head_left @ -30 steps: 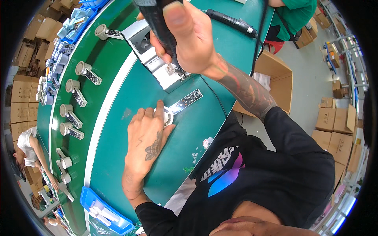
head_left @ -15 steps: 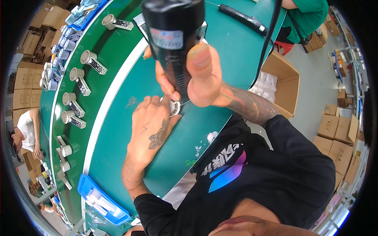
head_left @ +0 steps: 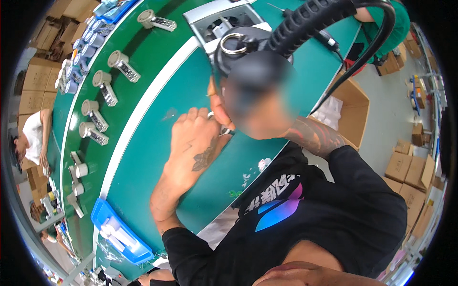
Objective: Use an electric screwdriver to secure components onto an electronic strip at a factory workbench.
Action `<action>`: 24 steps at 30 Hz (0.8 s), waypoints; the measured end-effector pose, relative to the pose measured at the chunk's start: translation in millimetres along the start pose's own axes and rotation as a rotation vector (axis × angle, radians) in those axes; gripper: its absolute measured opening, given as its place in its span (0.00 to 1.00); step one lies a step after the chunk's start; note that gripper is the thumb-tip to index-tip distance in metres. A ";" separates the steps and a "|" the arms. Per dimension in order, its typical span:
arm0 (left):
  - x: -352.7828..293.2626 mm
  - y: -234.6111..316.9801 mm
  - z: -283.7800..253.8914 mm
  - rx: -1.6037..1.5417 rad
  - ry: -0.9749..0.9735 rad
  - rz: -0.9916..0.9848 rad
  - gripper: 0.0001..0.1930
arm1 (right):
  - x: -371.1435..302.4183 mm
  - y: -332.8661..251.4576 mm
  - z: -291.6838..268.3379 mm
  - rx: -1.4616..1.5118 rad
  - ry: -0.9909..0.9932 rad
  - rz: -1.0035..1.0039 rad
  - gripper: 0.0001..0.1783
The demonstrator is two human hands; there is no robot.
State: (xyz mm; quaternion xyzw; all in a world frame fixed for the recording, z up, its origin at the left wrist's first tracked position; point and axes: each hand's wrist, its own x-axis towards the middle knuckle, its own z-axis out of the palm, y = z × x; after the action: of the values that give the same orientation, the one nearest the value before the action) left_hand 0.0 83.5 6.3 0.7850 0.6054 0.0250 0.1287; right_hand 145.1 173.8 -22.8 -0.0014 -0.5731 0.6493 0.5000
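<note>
My right hand, partly smeared, is wrapped round a black electric screwdriver standing upright over the green bench. A metal hanging ring and a thick ribbed black cable show at its top. Below and to its left, my left hand lies low over the bench, fingers curled round a small white round part. Most of that part is hidden by my hands, and so is the screwdriver's tip.
A grey screw feeder stands beyond my hands. On the green conveyor at left lie several white round-headed parts with arms. A blue tray holds white pieces. A cardboard box stands at right. Co-workers sit at far right and left.
The screwdriver's top has tilted toward the right, bringing its ring and cable into sight and uncovering the screw feeder. The view has shifted slightly, and both hands appear farther right.
</note>
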 end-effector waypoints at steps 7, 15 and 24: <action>-17.9 -23.9 26.4 -0.434 0.254 0.025 0.14 | -25.7 11.7 -11.2 -0.254 -0.119 0.215 0.20; -123.5 -98.3 -72.5 -0.187 0.173 -0.558 0.25 | 11.4 -36.1 -44.7 0.476 0.071 -0.192 0.48; -205.1 -353.0 -94.8 0.044 0.475 -1.560 0.35 | -50.2 -26.5 -24.9 0.370 0.477 0.081 0.48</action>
State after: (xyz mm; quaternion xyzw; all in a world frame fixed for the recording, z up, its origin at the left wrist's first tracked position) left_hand -406.2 -14.0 39.7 0.1137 0.9894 0.0822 -0.0380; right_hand 201.6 155.5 -40.2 -0.0858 -0.3107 0.7435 0.5859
